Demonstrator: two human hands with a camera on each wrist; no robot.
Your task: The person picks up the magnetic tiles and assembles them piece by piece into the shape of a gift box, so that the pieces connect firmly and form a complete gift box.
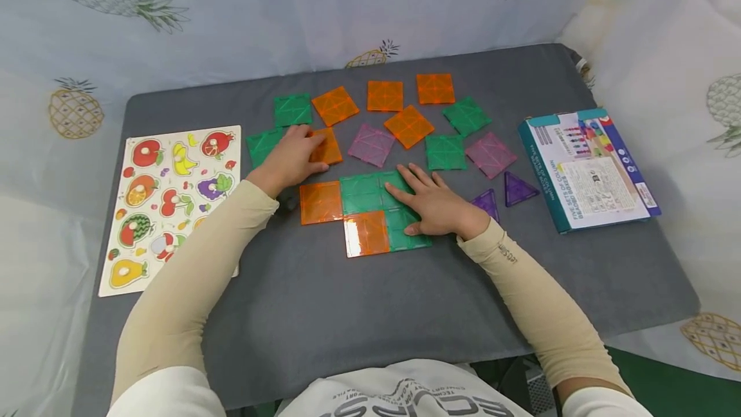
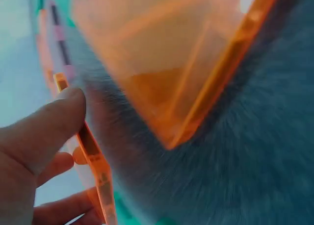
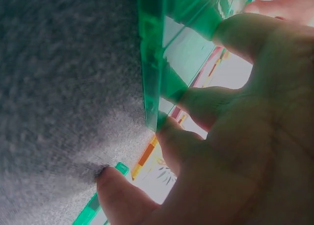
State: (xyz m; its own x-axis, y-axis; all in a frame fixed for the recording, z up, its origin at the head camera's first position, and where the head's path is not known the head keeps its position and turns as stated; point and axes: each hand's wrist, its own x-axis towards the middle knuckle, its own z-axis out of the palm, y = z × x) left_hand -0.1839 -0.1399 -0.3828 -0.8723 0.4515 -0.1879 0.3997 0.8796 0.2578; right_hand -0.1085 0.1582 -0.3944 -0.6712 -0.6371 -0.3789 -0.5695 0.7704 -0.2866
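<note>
My left hand (image 1: 292,154) grips an orange square magnetic tile (image 1: 325,147) at the back left of the flat group. In the left wrist view, the thumb lies against the near edge of that tile (image 2: 95,161), with the other fingers around its side. My right hand (image 1: 437,203) rests with spread fingers on the green square tiles (image 1: 361,193) of the joined group. Two orange tiles belong to this group: one at its left end (image 1: 321,203), one at its front (image 1: 367,234). Fingertips touch the green tiles (image 3: 152,63) in the right wrist view.
Loose orange tiles (image 1: 384,96), green tiles (image 1: 467,116) and pink tiles (image 1: 491,154) lie toward the back. Purple triangles (image 1: 519,189) lie right of my right hand. A fruit puzzle board (image 1: 152,176) is at the left, a box (image 1: 593,172) at the right.
</note>
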